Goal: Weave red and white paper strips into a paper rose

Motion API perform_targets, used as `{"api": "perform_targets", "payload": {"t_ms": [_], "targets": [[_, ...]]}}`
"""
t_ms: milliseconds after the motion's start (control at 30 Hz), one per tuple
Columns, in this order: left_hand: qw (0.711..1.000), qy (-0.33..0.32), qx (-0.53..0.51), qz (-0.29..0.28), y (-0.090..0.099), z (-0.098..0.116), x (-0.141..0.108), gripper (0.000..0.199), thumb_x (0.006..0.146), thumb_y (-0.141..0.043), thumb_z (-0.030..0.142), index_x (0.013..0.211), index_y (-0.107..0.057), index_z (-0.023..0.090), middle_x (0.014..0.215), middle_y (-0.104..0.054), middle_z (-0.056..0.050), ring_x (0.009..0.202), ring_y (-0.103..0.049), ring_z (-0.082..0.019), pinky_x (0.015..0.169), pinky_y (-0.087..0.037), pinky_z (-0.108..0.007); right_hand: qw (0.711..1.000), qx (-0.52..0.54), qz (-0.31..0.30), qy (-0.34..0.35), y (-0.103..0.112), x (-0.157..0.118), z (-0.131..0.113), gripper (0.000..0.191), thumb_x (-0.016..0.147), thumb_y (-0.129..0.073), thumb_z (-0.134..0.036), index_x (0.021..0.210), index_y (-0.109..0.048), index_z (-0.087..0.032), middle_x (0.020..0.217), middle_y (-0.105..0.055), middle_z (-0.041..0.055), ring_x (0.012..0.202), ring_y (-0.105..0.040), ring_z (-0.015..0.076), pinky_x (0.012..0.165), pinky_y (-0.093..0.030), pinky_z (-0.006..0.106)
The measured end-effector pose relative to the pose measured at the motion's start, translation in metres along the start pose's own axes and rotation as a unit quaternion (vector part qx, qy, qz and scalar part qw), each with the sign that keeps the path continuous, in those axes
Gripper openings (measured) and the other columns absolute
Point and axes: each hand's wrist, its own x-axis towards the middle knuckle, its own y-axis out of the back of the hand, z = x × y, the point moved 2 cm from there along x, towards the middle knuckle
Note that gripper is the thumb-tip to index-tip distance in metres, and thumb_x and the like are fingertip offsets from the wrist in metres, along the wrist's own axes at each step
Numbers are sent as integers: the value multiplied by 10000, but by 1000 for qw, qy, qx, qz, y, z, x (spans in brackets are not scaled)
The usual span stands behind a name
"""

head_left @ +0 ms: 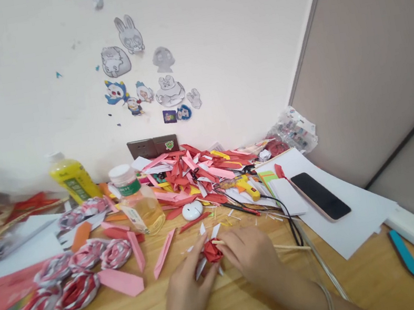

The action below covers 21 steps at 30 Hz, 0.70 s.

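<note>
A small red paper flower (212,251) with white paper points around it sits between my hands, over the wooden table. My left hand (186,287) holds it from the left, thumb and fingers round its edge. From the right, my right hand (250,254) is closed on a thin wooden stick (217,242), whose tip lies at the top of the red folds. The underside of the flower is hidden.
Twisted red-and-white paper flowers (78,290) lie at the left, beside folded pink strips (121,282). Behind stand a tea bottle (139,204) and a yellow bottle (75,178), near heaped paper strips (197,170). A yellow glue gun (247,188) and phone (320,196) lie right.
</note>
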Motion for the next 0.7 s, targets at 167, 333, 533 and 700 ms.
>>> {"api": "perform_targets", "payload": {"t_ms": [167, 333, 533, 700], "targets": [[1000, -3, 18, 8, 1, 1, 0, 473, 776, -564, 289, 1242, -496, 248, 1031, -715, -32, 892, -683, -195, 732, -556, -279, 1000, 6, 4, -4, -1, -1, 0, 402, 969, -265, -280, 733, -569, -164, 588, -583, 24, 523, -526, 154, 502, -302, 277], [999, -10, 34, 5, 0, 0, 1, 478, 774, -565, 280, 1245, -496, 235, 1034, -714, -42, 891, -683, -199, 731, -556, -280, 1000, 26, 8, -10, -1, 0, -1, 416, 970, -272, -294, 739, -591, -161, 577, -593, 24, 522, -540, 150, 503, -324, 271], [999, -14, 33, 10, 0, -1, 1, 484, 772, -570, 277, 1248, -494, 234, 1039, -711, -42, 909, -678, -196, 740, -554, -270, 999, 37, 21, -17, -1, 0, -2, 459, 974, -248, -315, 730, -604, -158, 568, -603, 30, 522, -561, 154, 503, -342, 270], [999, -15, 29, 12, 2, 4, 1, 478, 769, -571, 268, 1242, -500, 247, 1002, -723, -29, 860, -690, -187, 710, -559, -262, 999, 35, 26, -28, -4, -3, -1, 464, 972, -249, -330, 730, -606, -159, 567, -606, 32, 536, -577, 158, 515, -361, 270]]}}
